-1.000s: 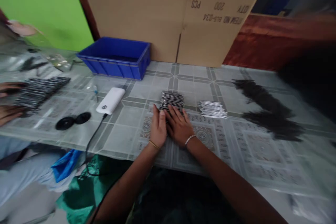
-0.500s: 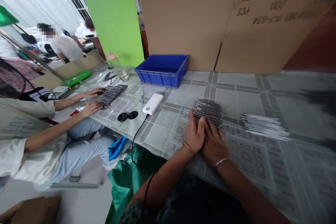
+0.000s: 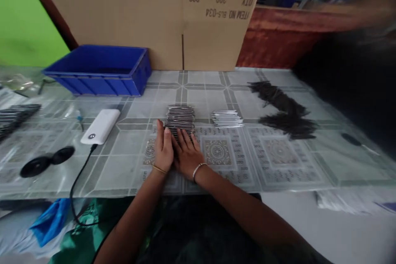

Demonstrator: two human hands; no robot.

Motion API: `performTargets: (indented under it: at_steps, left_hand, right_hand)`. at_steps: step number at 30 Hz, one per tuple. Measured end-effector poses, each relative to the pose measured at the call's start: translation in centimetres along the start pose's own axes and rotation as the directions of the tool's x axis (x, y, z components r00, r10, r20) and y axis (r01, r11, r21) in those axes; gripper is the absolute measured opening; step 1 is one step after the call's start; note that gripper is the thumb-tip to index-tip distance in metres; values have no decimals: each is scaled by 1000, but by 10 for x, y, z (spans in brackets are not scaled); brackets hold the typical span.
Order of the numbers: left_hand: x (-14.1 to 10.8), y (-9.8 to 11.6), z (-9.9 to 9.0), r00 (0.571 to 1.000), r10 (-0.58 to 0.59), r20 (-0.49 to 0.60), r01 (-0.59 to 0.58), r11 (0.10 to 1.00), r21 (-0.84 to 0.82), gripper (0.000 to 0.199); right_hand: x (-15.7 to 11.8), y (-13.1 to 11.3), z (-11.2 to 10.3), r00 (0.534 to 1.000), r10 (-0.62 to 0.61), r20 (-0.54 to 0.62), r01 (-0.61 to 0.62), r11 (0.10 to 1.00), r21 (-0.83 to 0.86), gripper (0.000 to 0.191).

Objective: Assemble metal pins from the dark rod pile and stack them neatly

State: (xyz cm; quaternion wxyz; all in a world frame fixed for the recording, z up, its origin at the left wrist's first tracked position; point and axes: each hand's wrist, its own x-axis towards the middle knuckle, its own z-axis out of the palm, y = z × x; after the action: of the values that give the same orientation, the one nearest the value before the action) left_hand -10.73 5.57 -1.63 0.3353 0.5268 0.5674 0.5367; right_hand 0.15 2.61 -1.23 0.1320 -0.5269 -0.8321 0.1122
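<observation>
A row of thin dark metal rods (image 3: pixel 180 116) lies side by side on the patterned tablecloth in front of me. My left hand (image 3: pixel 163 147) stands along the left and near side of the rods, fingers stretched out, a gold-coloured bangle at the wrist. Across the near end of the row, my right hand (image 3: pixel 188 156) lies flat with its fingers spread, partly covering the rods. It wears a silver-coloured bracelet. Just to the right sits a separate small row of paler, silvery rods (image 3: pixel 227 118), which neither hand touches.
A blue plastic bin (image 3: pixel 102 77) and a cardboard sheet (image 3: pixel 213 45) stand at the back. Left lie a white power bank (image 3: pixel 100 126) with a black cable and two black discs (image 3: pixel 46 161). Dark thin strips (image 3: pixel 278 101) are heaped right, beside a blurred dark figure (image 3: pixel 355 78).
My view has swung to the right, so the co-worker on the left has left the picture and the dark strips have come in. Both hands stay at the rods.
</observation>
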Motion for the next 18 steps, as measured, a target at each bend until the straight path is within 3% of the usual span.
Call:
performTargets:
  at_steps: [4, 9, 12, 15, 18]
  left_hand:
    - [-1, 1, 1, 1000, 26, 13, -27, 997, 68, 77]
    - [-2, 2, -1, 1000, 2, 20, -4, 995, 99, 75]
    - [-2, 4, -1, 1000, 16, 14, -18, 991, 133, 72]
    - [0, 3, 1, 1000, 30, -1, -29, 982, 184, 74]
    - [2, 1, 1, 999, 43, -17, -38, 969, 242, 76]
  right_hand:
    - [1, 4, -3, 999, -37, 24, 37, 999, 22, 79]
    - [-21, 32, -30, 995, -92, -47, 91, 996, -27, 69]
    - [-40, 78, -52, 993, 75, -90, -83, 993, -81, 62]
    - [-52, 126, -63, 944, 329, -9, -328, 939, -104, 64]
    - [-65, 144, -64, 917, 391, 76, -382, 918, -110, 64]
